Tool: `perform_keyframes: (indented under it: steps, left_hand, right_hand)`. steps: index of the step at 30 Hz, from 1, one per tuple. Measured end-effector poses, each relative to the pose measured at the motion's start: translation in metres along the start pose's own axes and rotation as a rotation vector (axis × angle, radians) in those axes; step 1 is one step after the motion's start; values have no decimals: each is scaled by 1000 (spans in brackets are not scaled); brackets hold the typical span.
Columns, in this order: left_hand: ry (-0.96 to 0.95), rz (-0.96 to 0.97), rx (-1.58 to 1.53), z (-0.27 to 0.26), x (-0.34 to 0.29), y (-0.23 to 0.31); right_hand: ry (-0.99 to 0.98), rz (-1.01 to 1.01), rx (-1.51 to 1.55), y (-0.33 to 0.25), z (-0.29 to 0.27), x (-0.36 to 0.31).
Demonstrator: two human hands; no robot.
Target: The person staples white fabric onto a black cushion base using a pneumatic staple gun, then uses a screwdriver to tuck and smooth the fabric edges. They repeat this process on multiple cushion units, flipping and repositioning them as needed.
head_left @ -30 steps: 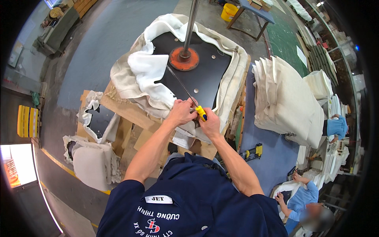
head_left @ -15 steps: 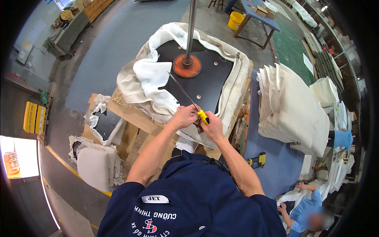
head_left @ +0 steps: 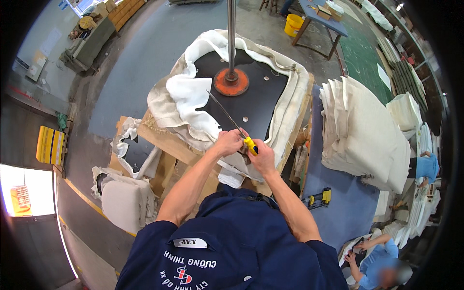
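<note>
An upholstered seat cushion lies underside up in front of me, its black base panel (head_left: 258, 104) ringed by white padding (head_left: 186, 94) and loose beige fabric (head_left: 162, 99). At its near edge my right hand (head_left: 262, 157) grips a screwdriver (head_left: 249, 144) by its yellow handle. The long thin shaft slants away to the left over the panel, with its tip by the white padding. My left hand (head_left: 229, 143) is closed beside the shaft, over the cushion's near edge; what its fingers pinch is hidden. An orange round press foot (head_left: 231, 83) on a metal rod bears down on the panel.
A wooden board (head_left: 166, 137) supports the cushion. On the blue table (head_left: 333, 208) to the right are stacked beige covers (head_left: 365, 133) and a yellow-black staple gun (head_left: 317, 197). More cushions (head_left: 128, 203) sit at left. A co-worker in light blue (head_left: 379, 258) handles something at lower right.
The whole view has shifted slightly to the right. Both hands and the screwdriver keep nearly the same pose on the cushion. The co-worker's hands at lower right have moved.
</note>
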State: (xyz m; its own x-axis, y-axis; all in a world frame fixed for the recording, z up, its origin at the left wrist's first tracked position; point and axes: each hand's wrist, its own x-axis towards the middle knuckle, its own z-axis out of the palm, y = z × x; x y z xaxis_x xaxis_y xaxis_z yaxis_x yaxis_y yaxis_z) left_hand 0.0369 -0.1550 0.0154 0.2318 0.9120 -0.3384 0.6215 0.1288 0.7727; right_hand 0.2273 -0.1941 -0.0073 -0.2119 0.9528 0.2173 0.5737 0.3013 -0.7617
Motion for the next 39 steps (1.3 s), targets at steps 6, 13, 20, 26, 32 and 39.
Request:
perform_keyframes:
  steps: [6,13,20,26,32,39]
  left_hand:
    - [69,16,-112,5,-9,-3]
    - [86,20,-169,4,-8,-3]
    - [448,408,296,18,-20,-23]
    - [615,572,338,4,-33,-40]
    - [573,195,214,-49,-27,-75]
    - [468,105,612,8,11,1]
  right_hand:
    - [28,-15,6,-2,0,-2]
    - [38,-62,-8,-6,3,-2]
    - [-13,115,373,-22,1,-2]
    - [-99,360,145,-21,-109,-109]
    - [189,1024,192,55,-183,-253]
    - [-7,255,46,13,-158,-145]
